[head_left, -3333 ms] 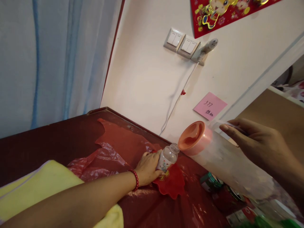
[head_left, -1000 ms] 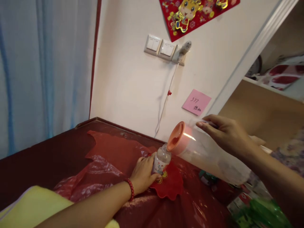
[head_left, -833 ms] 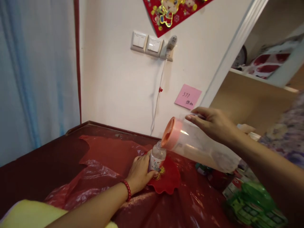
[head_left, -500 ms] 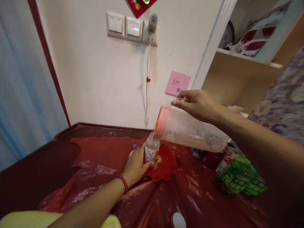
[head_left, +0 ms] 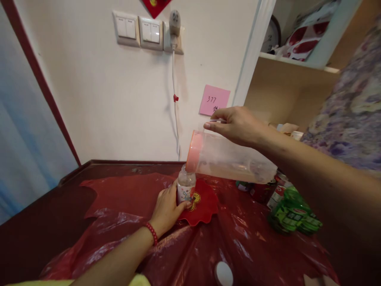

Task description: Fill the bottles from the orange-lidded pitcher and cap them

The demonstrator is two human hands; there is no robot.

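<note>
My left hand (head_left: pixel 168 206), with a red bead bracelet on its wrist, is closed around a small clear glass bottle (head_left: pixel 186 188) with a printed label. The bottle stands upright on a red scalloped mat (head_left: pixel 205 204). My right hand (head_left: pixel 230 124) grips the handle of a translucent plastic pitcher (head_left: pixel 235 159) with a pink-orange top. The pitcher lies tilted nearly level, its rim at the bottle's mouth. Some liquid shows along its lower side. A round white lid (head_left: pixel 224 274) lies on the table nearer to me.
Red plastic sheeting (head_left: pixel 125 194) covers much of the dark table. Green packages (head_left: pixel 290 210) and cans stand at the right. Behind are a wall socket with a plug (head_left: pixel 175 28), a hanging cord and a pink note (head_left: pixel 214 99). A floral cloth hangs at right, a shelf (head_left: pixel 297 62) behind.
The view has shifted slightly to the right, so everything appears further left. Both hands keep their holds, and the pitcher stays tilted at the bottle's mouth.
</note>
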